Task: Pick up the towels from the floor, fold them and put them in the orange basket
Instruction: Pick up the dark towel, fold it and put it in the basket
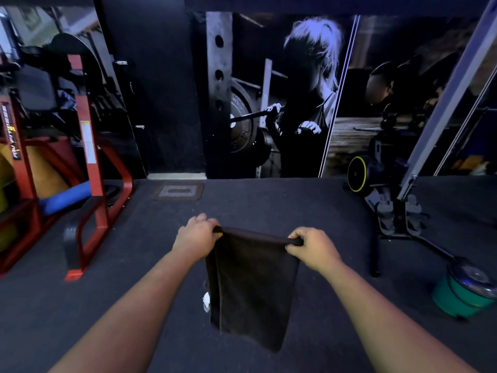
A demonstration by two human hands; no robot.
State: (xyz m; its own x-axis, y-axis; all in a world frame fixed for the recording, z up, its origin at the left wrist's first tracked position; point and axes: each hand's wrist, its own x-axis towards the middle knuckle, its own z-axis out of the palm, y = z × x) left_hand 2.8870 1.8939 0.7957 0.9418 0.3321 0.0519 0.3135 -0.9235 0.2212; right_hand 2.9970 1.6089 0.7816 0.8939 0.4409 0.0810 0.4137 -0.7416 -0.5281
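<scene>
A dark brown towel (251,286) hangs in the air in front of me, folded over so that two layers show along its left side. My left hand (195,238) pinches its top left corner. My right hand (313,247) pinches the top right corner, and the upper edge is stretched between them. The towel's lower end hangs free above the dark floor (129,305). A small white scrap (206,298) shows just behind the towel's left edge. No orange basket is in view.
A red steel gym frame (88,162) stands on the left. At the right are a black stand with a base bar (403,227), a yellow-rimmed wheel (356,173) and a green bucket (461,296). A wall mural fills the back.
</scene>
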